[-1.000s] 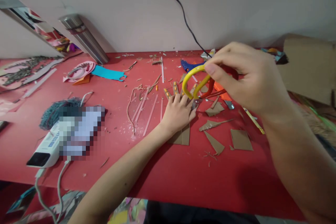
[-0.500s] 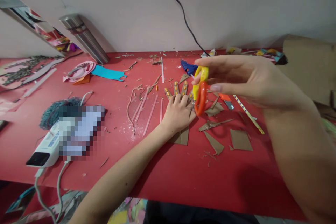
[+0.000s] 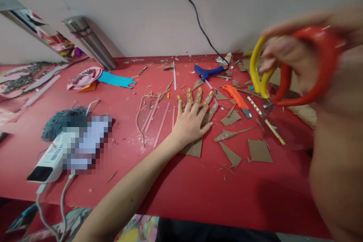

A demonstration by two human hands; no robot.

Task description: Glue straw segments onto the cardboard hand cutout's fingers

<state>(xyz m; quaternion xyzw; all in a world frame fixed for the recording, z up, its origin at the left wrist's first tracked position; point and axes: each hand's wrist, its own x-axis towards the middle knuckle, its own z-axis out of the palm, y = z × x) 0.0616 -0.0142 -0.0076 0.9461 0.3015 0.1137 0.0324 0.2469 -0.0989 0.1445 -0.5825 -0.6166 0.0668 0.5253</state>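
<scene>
My left hand [image 3: 191, 121] lies flat, fingers spread, on a hand-shaped cardboard cutout [image 3: 194, 148]. Small orange pieces [image 3: 199, 94] sit along the cutout's fingers, which reach past my own fingertips. Raised at the right, my right hand [image 3: 300, 55] has its fingers in the handles of a pair of scissors [image 3: 263, 83], one loop yellow and the other red-orange. The scissors' blades point down and are blurred. Below them on the table lie an orange utility knife [image 3: 236, 97] and a yellow dotted strip [image 3: 266, 123].
A blue glue gun [image 3: 208, 72] with a black cord lies at the back. Cardboard scraps [image 3: 259, 150] and pink translucent sticks [image 3: 161, 124] are scattered about. Leftward are a phone [image 3: 89, 143], a white power bank [image 3: 48, 162], teal yarn [image 3: 61, 121] and a steel flask [image 3: 89, 41].
My right hand has moved right and closer to the camera with the scissors, away from my left hand. The glue gun and knife are now uncovered. My left thumb is spread out more.
</scene>
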